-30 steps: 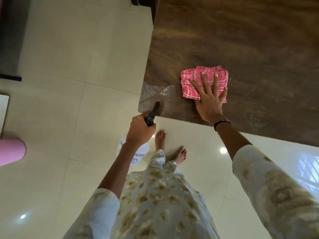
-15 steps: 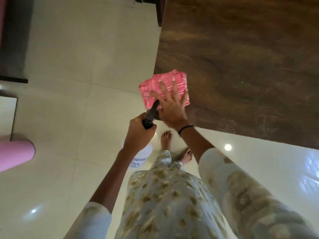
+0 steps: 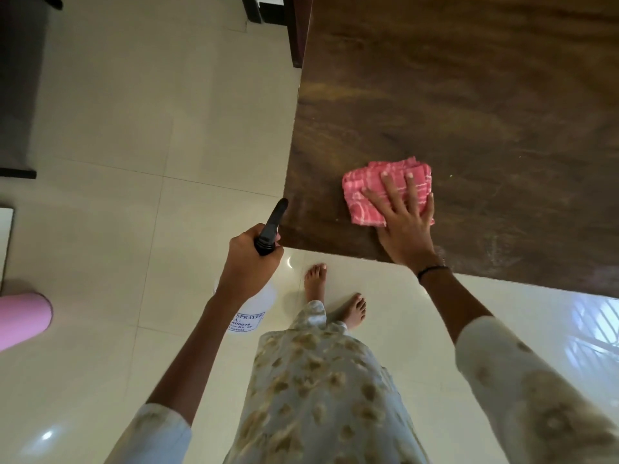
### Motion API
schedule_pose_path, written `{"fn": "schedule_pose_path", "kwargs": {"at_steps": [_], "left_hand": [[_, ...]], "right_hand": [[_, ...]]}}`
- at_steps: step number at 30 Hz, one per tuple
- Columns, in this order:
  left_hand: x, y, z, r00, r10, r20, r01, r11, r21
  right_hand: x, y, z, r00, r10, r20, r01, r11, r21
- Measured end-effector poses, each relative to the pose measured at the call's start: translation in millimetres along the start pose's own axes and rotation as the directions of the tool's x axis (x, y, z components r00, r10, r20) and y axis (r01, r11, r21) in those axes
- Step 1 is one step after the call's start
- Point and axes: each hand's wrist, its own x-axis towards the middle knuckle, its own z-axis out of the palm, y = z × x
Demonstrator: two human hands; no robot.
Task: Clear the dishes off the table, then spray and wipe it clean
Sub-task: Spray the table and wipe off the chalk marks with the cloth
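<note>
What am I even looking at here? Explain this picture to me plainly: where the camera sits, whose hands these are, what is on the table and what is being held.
There is no machine here. A person wears a wide-angle camera on the head, so the one view looks down past their own arms to their bare feet on the tiled floor. The right hand lies flat, fingers spread, pressing a folded pink cloth onto the brown wooden table near its corner. The cloth is the only thing seen on the table; no dishes show in the visible part. The left hand grips the neck of a white spray bottle, held off the table's edge with its black nozzle pointing toward the tabletop.
</note>
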Motion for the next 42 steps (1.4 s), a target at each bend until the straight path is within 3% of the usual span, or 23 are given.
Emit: {"fn": "schedule_pose_path", "kwargs": {"at_steps": [3,7,10,14,21,29,36,42], "left_hand": [[5.0,1.6,8.2,0.999,-0.028,0.025,0.029,0.999,-0.024],[9.6,14.7,20.1,0.997,-0.020,0.068,0.021,1.000,-0.003],[14.2,30.7,29.2,0.994,-0.030,0.104,0.026,0.999,0.039],[20.8,52.7,47.3,0.994,-0.017,0.106,0.012,0.999,0.047],[24.4,93.7,97.6,0.996,-0.022,0.091,0.018,0.999,0.044],[17.1,146.6,175.1,0.994,-0.046,0.098,0.046,0.999,0.002],[27.7,188.2,222.2,0.997,-0.036,0.073,0.040,0.997,-0.060],[42.0,205.3,227.5,0.999,-0.026,0.037,0.030,0.994,-0.103]], "right_hand": [[34.9,-43.4,0.3,0.997,0.080,-0.014,-0.079,0.995,0.068],[23.0,-94.9,15.1,0.993,-0.113,-0.044,0.115,0.991,0.067],[-13.2,-84.3,23.4,0.964,-0.263,-0.034,0.264,0.965,0.013],[-53.5,-24.9,18.5,0.954,-0.299,-0.011,0.298,0.954,-0.021],[-116.2,111.3,-0.6,0.991,-0.123,0.049,0.127,0.989,-0.074],[-156.2,263.1,-26.6,0.991,0.135,0.016,-0.134,0.989,-0.064],[-70.7,341.2,-61.1,0.971,0.238,0.039,-0.238,0.971,0.009],[38.8,333.4,-84.2,0.905,0.424,0.002,-0.421,0.898,0.128]]}}
